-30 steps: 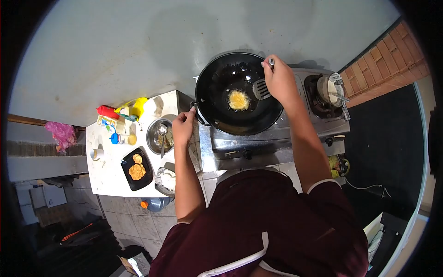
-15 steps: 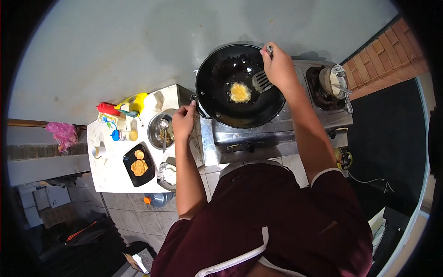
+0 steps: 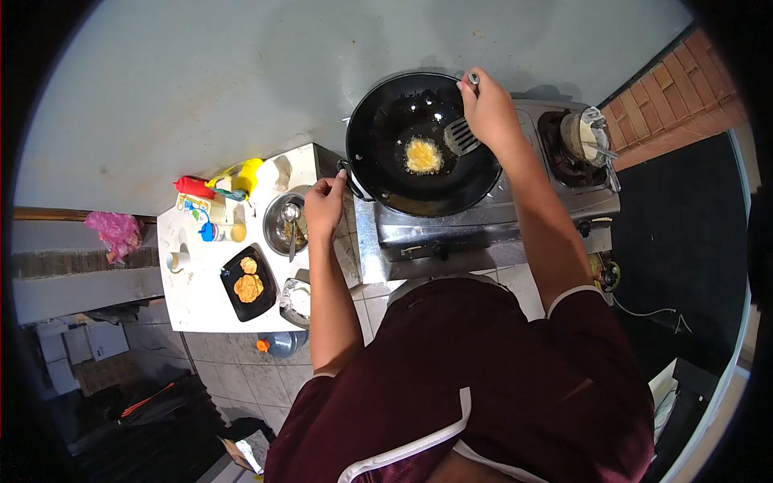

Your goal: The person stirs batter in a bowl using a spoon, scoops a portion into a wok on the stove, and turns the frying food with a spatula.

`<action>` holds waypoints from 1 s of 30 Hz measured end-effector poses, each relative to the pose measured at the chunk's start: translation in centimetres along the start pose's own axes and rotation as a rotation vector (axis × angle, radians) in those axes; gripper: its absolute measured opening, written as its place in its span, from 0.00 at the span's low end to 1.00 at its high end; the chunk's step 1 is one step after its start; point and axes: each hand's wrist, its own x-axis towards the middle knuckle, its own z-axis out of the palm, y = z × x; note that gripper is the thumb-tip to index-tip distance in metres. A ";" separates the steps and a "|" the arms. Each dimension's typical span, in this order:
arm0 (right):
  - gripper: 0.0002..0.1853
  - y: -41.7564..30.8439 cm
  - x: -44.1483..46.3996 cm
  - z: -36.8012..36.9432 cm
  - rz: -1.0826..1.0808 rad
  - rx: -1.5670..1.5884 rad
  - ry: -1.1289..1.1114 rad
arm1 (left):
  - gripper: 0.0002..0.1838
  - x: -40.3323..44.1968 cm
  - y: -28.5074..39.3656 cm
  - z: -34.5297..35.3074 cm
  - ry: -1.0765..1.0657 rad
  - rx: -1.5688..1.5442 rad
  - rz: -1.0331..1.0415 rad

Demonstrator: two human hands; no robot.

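Note:
A black wok (image 3: 435, 197) sits on the left burner of the stove, with a golden fried patty (image 3: 423, 155) in the oil at its middle. My left hand (image 3: 325, 206) is closed on the wok's left loop handle. In my right hand (image 3: 488, 113) is a slotted spatula (image 3: 460, 137), gripped by its handle over the wok's right rim. The slotted head is inside the wok, just right of the patty and apart from it.
On the white table (image 3: 193, 302) stand a black plate (image 3: 233, 278) with fried pieces, a steel bowl (image 3: 274, 229) with a ladle (image 3: 291, 221), and several bottles. A pot (image 3: 573, 133) with utensils rests on the right burner of the steel stove (image 3: 475, 241). A water jug (image 3: 283, 344) is below the table.
The whole view has shifted slightly, so everything sits a little further right and higher. Both hands keep their holds, and the spatula stays beside the patty.

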 end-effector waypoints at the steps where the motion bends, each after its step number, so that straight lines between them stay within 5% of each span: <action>1: 0.08 0.2 0.0 0.1 -0.010 -0.009 0.005 | 0.22 0.2 -0.2 0.0 0.006 0.018 0.015; 30: 0.10 -0.4 0.0 -0.5 0.031 -0.049 -0.088 | 0.24 0.0 0.0 0.0 0.045 0.135 0.046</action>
